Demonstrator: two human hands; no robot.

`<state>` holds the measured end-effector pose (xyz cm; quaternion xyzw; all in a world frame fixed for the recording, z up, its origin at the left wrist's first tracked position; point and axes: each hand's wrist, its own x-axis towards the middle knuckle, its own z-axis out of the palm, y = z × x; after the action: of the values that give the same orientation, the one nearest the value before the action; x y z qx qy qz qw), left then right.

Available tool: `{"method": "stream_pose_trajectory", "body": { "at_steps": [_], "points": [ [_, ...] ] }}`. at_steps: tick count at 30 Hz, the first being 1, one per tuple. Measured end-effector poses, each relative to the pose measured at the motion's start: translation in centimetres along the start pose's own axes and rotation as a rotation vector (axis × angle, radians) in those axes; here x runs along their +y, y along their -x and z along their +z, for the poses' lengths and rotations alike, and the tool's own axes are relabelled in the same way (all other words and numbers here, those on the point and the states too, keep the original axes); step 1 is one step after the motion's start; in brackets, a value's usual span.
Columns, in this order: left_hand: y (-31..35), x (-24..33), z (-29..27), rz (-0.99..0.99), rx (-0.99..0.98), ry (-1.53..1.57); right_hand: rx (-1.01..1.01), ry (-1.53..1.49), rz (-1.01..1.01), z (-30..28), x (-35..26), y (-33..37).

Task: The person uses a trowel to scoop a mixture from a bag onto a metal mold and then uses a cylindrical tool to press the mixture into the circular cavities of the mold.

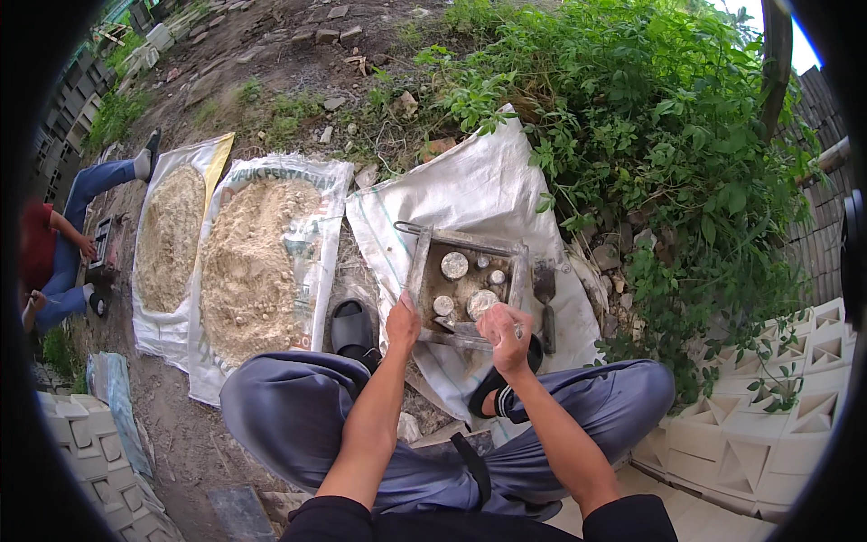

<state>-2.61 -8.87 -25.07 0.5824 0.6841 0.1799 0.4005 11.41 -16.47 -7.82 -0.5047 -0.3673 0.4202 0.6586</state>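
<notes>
Between my feet a shallow square mould box [417, 280] rests on a white woven sack [470, 194]. Inside it stand several round, dust-coated pieces, among them a big one [454, 265] at the far left and another big one [481, 303] near my right hand. My left hand [403, 323] is closed on the box's near left corner. Over the near side of the box, my right hand [506, 332] is curled with its fingers together; whatever it may hold is hidden. A trowel [545, 303] lies just right of the box.
Two sacks spread to the left carry pale sand heaps [253, 271] [172, 239]. Another person [54, 244] squats at the far left. Leafy plants [632, 135] crowd the right side. Patterned pale blocks [759, 406] are stacked at lower right, with more blocks [99, 461] at lower left.
</notes>
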Motion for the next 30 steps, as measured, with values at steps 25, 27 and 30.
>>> {"method": "stream_pose_trajectory", "body": {
  "at_steps": [25,27,30],
  "points": [
    [-0.8,-1.3,1.1,0.052,0.091,0.069,0.043,0.238,-0.071,-3.1,-1.4,0.7],
    [-0.9,-0.7,0.8,0.044,0.075,0.067,0.301,0.059,-0.028,-2.4,0.2,0.1],
    [-0.9,-1.4,1.2,0.065,0.146,0.075,0.255,-0.158,0.068,-2.7,-1.2,-0.5]
  ]
}}
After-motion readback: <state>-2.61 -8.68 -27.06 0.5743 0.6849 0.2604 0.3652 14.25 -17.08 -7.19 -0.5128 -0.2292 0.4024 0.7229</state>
